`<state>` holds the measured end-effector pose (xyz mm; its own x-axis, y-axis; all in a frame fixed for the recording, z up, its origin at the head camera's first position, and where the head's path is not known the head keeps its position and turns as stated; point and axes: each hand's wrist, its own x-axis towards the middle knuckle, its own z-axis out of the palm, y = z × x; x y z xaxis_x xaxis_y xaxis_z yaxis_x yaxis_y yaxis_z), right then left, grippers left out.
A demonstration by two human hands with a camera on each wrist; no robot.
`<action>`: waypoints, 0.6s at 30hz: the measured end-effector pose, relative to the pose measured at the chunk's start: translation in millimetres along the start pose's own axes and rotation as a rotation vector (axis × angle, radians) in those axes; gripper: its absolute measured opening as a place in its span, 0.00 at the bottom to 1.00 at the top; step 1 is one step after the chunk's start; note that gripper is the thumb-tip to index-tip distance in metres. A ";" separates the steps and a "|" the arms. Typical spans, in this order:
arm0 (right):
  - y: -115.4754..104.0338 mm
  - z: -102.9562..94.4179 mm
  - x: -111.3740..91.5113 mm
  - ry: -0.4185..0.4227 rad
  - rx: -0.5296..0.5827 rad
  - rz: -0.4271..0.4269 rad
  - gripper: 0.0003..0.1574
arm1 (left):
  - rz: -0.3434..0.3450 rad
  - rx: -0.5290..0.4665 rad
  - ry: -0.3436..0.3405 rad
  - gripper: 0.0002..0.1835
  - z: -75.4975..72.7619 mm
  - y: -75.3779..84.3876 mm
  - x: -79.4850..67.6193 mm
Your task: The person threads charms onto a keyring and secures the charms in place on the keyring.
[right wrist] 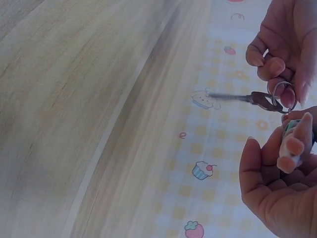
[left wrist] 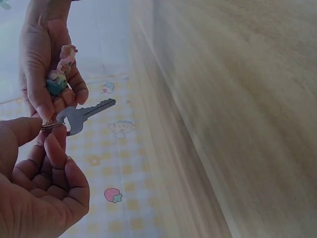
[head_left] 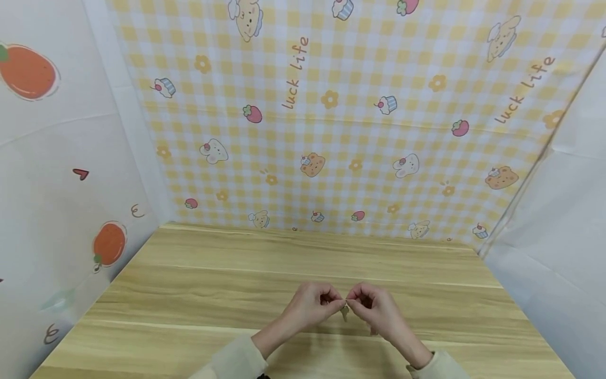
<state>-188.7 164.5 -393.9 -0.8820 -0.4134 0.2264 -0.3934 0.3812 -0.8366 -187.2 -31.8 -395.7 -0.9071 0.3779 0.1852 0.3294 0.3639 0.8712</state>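
In the head view my left hand (head_left: 312,306) and right hand (head_left: 381,310) meet fingertip to fingertip above the wooden table (head_left: 227,305). The left thumb and forefinger pinch a metal key ring (right wrist: 274,92), the other fingers curled. From that ring a grey key (left wrist: 79,119) sticks out, its toothed blade free of both hands. A small pink and teal figurine charm (right wrist: 295,144) hangs from the ring against my right palm. The right thumb and forefinger pinch the charm's top end where it joins the ring; that joint is partly hidden by the fingertips.
A yellow checked cloth (head_left: 331,129) with cartoon prints stands behind the table's far edge. White cloth walls close off the left side (head_left: 57,210) and the right side (head_left: 563,210). Wood grain runs across the tabletop around both hands.
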 end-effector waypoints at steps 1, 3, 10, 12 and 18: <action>-0.4 0.2 0.0 0.002 -0.002 -0.006 0.04 | -0.007 0.000 0.000 0.07 -0.2 0.2 0.1; -0.6 0.5 0.2 0.005 -0.007 -0.013 0.04 | -0.013 0.002 0.001 0.07 -0.4 0.6 0.2; 0.9 1.2 0.6 0.004 -0.007 0.022 0.04 | 0.004 -0.012 0.036 0.07 1.3 1.0 -1.3; 1.2 1.3 0.6 -0.001 -0.007 0.045 0.04 | 0.006 -0.023 0.055 0.07 1.8 1.4 -1.7; 0.1 0.8 0.4 -0.011 0.019 0.096 0.06 | 0.019 -0.044 0.099 0.07 2.9 1.9 -2.0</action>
<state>-188.8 163.7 -394.3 -0.9125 -0.3846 0.1397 -0.3023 0.4036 -0.8635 -183.9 -29.4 -395.8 -0.9229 0.2978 0.2440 0.3371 0.3191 0.8857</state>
